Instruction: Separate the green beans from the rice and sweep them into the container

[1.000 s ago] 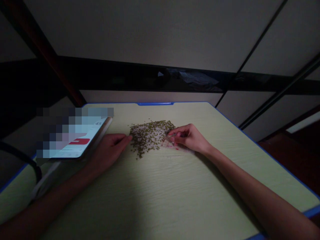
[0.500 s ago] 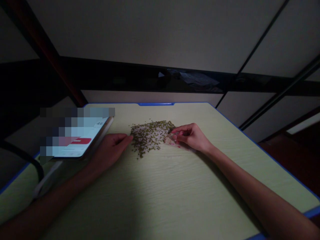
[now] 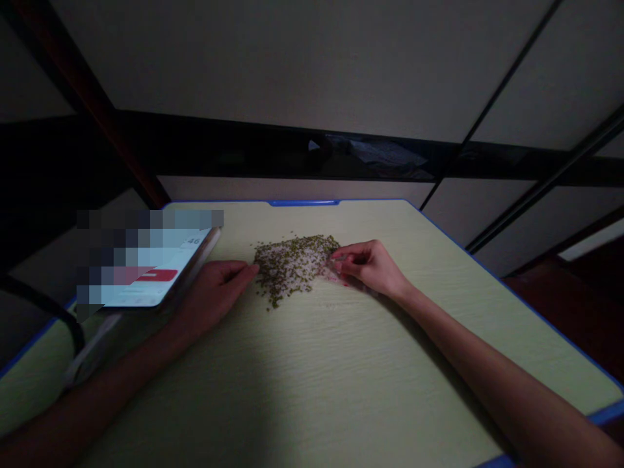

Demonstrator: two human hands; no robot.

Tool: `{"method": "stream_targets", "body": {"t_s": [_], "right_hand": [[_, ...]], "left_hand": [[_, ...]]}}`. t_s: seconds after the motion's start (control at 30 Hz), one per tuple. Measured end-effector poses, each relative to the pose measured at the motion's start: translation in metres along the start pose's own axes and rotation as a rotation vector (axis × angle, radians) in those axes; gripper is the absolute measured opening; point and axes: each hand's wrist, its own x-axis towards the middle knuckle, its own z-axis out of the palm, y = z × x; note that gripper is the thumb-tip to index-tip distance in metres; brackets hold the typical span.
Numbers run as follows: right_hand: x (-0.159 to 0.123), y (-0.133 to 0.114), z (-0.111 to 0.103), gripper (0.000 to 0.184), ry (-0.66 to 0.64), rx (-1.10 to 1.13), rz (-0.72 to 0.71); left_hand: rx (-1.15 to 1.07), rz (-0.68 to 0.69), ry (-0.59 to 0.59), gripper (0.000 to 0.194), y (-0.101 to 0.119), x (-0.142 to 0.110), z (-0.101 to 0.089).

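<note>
A spread of small green beans mixed with pale grains (image 3: 292,263) lies on the table. At its left edge is my left hand (image 3: 221,286), its fingers curled in and the thumb tip against the beans; whatever it may hold is hidden. My right hand (image 3: 373,266) is at the right edge of the spread, with thumb and forefinger drawn together near the outermost beans. Partly covered by this hand, a clear plastic bag (image 3: 334,275) with red print lies flat. Between the right fingertips I cannot make out anything clearly.
A lit tablet (image 3: 156,276) leans at the left, close behind my left forearm, with a dark cable or arm (image 3: 71,318) beside it. The pale table (image 3: 341,377) has a blue rim. A panelled cabinet (image 3: 302,188) rises behind its far edge.
My right hand has shifted slightly left, its fingertips closer to the beans. My left hand and the spread look the same.
</note>
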Motion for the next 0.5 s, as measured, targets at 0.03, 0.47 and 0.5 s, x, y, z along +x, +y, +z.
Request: {"method": "stream_targets", "body": {"t_s": [0.03,0.47,0.5], "right_hand": [[-0.0001,-0.0002,0.0,0.034,-0.007,0.007,0.002],[0.0029,0.0034,0.0018,0.032,0.032,-0.015,-0.023],[0.003,0.0036,0.002,0.031,0.032,-0.016,-0.027]], "left_hand": [[0.002,-0.001,-0.001,0.037,0.0002,0.0001,0.0],[-0.007,-0.007,0.006,0.037,0.0006,-0.0008,0.0011],[-0.008,-0.006,0.008,0.037,0.0007,-0.0004,0.0012]]}}
